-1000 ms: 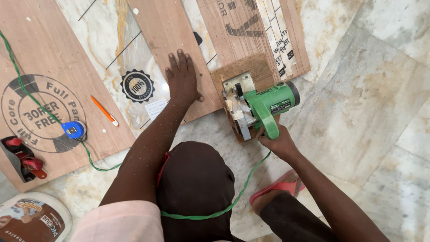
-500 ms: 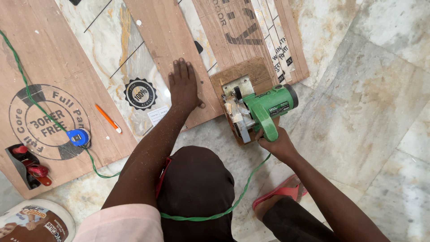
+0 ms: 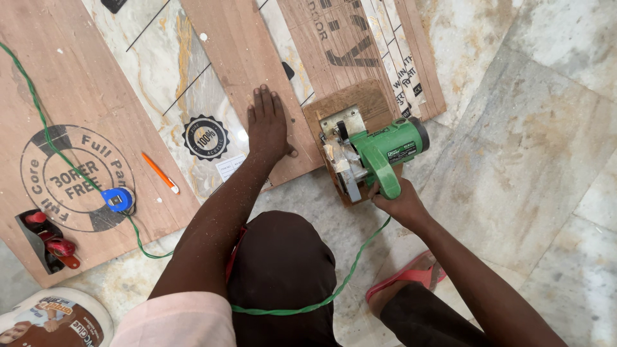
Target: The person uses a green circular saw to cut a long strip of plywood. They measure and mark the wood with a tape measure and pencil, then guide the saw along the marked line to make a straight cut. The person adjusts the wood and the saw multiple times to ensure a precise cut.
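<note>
Since the earlier frames the green circular saw (image 3: pixel 376 157) has slid a little further up along the edge of the narrow plywood strip (image 3: pixel 247 77), and the left hand (image 3: pixel 267 123) has stayed pressed on that strip. Its fingers lie flat and close together, palm down on the smooth brown veneer, thumb out toward the saw. The right hand (image 3: pixel 397 203) is wrapped tight around the saw's green plastic handle, fingers closed on it; the saw sits on a small square board (image 3: pixel 360 106) just right of the strip, its metal base dusted pale. Everything rests on a polished marble floor (image 3: pixel 533 148), grey-beige with veins and scattered sawdust. A twisted green cord (image 3: pixel 302 307) loops from the saw across the person's lap. To the left lies a wide plywood sheet (image 3: pixel 71 96) with round printed stamps, bearing a blue tape measure (image 3: pixel 117 199), an orange pencil (image 3: pixel 160 173) and a red-handled plane (image 3: pixel 50 242). A red sandal (image 3: pixel 411 277) shows at lower right.
</note>
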